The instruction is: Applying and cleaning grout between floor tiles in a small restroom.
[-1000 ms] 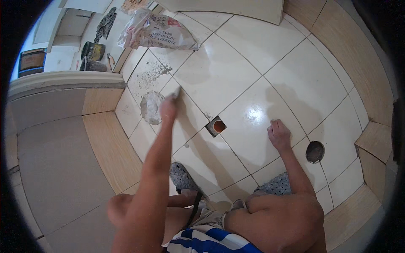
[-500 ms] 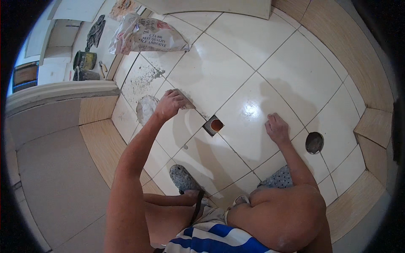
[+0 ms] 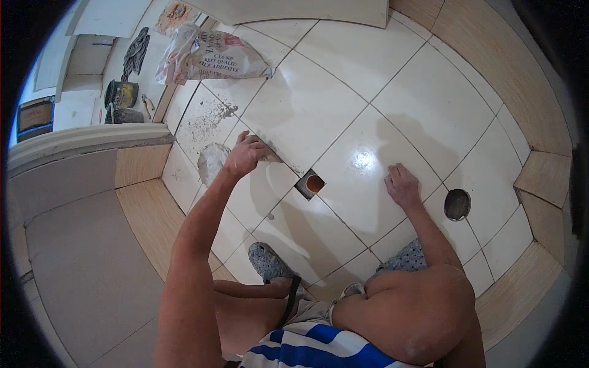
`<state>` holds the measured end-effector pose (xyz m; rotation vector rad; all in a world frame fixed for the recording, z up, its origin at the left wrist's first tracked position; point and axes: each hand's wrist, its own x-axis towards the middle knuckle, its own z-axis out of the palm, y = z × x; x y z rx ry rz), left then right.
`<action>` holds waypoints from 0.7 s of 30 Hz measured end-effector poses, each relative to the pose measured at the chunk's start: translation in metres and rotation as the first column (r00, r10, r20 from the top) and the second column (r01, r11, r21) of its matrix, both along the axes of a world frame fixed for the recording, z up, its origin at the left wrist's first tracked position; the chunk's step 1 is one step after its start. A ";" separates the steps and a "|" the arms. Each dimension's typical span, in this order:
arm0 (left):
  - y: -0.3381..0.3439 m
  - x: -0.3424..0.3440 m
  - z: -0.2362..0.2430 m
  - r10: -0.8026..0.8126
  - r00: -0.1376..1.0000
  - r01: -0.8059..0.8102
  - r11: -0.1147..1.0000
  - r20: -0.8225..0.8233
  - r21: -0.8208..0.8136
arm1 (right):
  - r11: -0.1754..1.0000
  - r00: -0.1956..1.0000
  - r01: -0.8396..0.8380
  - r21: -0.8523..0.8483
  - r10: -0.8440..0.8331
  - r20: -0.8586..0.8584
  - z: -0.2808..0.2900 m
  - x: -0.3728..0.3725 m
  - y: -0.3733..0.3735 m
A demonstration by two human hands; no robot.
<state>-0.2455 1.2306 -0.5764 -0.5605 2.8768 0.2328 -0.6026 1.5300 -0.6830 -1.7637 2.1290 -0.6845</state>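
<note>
My left hand [image 3: 244, 154] is closed on a thin, flat, pale scraper-like piece [image 3: 267, 153], held low over a joint between the cream floor tiles [image 3: 310, 92]. Its exact kind is hard to make out. Just left of this hand lies a whitish, lumpy patch [image 3: 211, 161]; whether it is paste or plastic I cannot tell. My right hand [image 3: 402, 186] rests on the tiles with its fingers curled under, and I see nothing in it. Between the hands is a square cutout [image 3: 300, 187] around an orange pipe end [image 3: 315, 183].
A round dark hole [image 3: 457, 205] opens right of my right hand. At the upper left lie a printed adhesive bag [image 3: 230, 58] and grey crumbs [image 3: 211, 116]. Black buckets [image 3: 121, 93] stand past the raised sill [image 3: 92, 136]. My slippered foot [image 3: 267, 260] is below the cutout.
The fingers of my left hand have shifted slightly on the flat piece, which stays near the same joint. My right hand keeps its place. The whole view has tilted a little.
</note>
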 end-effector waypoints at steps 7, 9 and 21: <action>0.022 -0.013 -0.004 -0.145 0.989 0.147 0.981 -0.022 0.129 | 1.000 1.000 0.004 -0.023 -0.004 -0.026 0.001 -0.005 0.004; 0.004 -0.002 -0.003 -0.037 0.999 0.039 0.997 -0.032 0.070 | 1.000 1.000 -0.006 -0.014 0.006 -0.007 0.003 0.000 -0.002; 0.033 -0.007 -0.004 0.029 0.999 -0.029 1.000 -0.021 0.005 | 1.000 1.000 0.003 -0.016 -0.004 -0.016 0.002 0.002 -0.002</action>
